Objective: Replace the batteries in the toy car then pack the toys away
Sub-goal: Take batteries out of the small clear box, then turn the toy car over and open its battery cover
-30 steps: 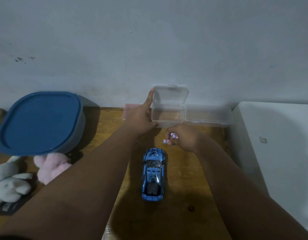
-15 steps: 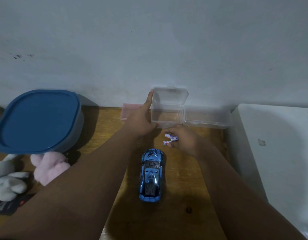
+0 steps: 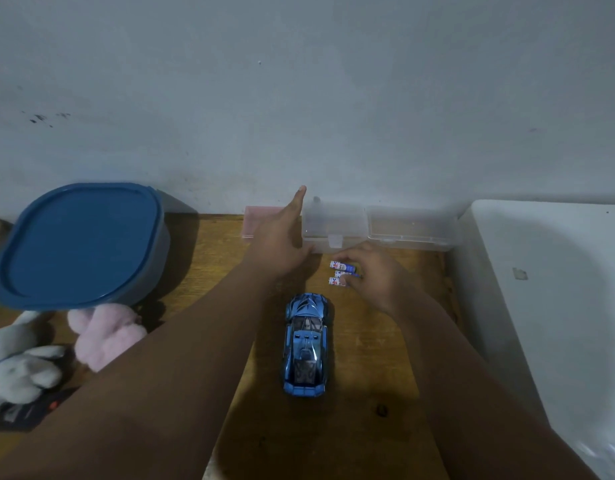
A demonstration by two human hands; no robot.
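flat, open left hand [image 3: 285, 237] is steadying the clear box [image 3: 333, 226] at 12 o'clock while right hand [image 3: 373, 277] fingers [image 3: 358, 260] are pinching batteries [image 3: 340, 273] meant for the toy car [image 3: 306, 344].

Both bare arms are stretched forward, one on each side of the toy car [image 3: 306, 344]. The left hand [image 3: 281, 242] is held past the front of the car, a little to its left. Its fingers are straight, and one is pointed up. The right hand [image 3: 375, 275] is held just past the front of the car, to its right. Small batteries [image 3: 340, 273] are pinched in its curled fingers.
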